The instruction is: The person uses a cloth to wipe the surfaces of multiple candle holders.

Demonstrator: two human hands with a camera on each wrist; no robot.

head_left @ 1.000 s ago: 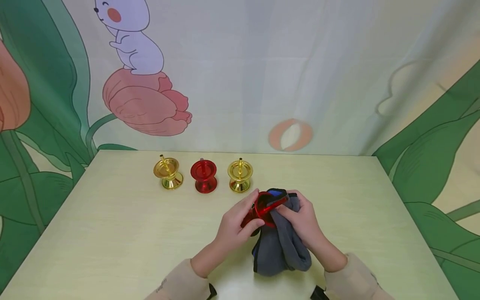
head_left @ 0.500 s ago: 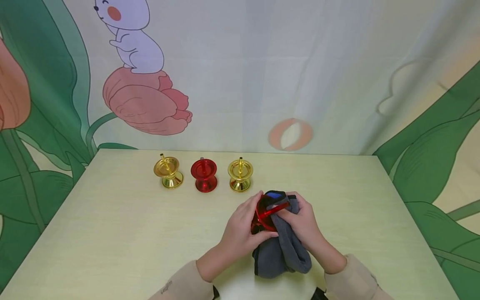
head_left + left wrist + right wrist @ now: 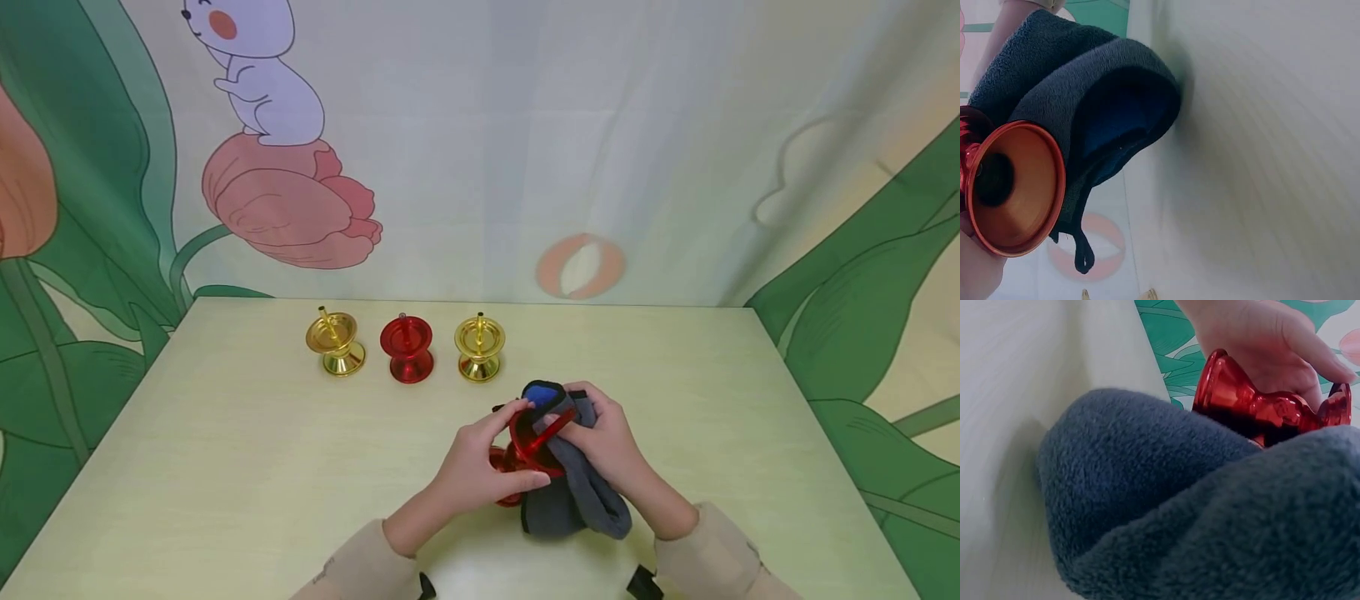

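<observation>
Tilted on its side above the table, a red metal candle holder [image 3: 525, 433] is gripped by my left hand [image 3: 476, 467], thumb and fingers spread across its dish. My right hand [image 3: 611, 433] holds a folded grey cloth [image 3: 573, 504] against the dish beside the spike; a blue patch shows at its top edge. In the left wrist view the hollow base [image 3: 1022, 194] faces the camera, with the cloth [image 3: 1047, 62] behind it. The cloth [image 3: 1129, 462] covers much of the right wrist view, and the candle holder's red side [image 3: 1229, 394] shows past it.
Along the back of the pale table [image 3: 262, 467] stand a gold candle holder [image 3: 344, 360], a red candle holder [image 3: 410, 367] and another gold candle holder [image 3: 479, 367]. A printed curtain [image 3: 450, 167] hangs behind the table's far edge.
My left hand has shifted its hold and turned the red candle holder, so its base now shows at the lower left. The cloth has moved slightly right at its lower end.
</observation>
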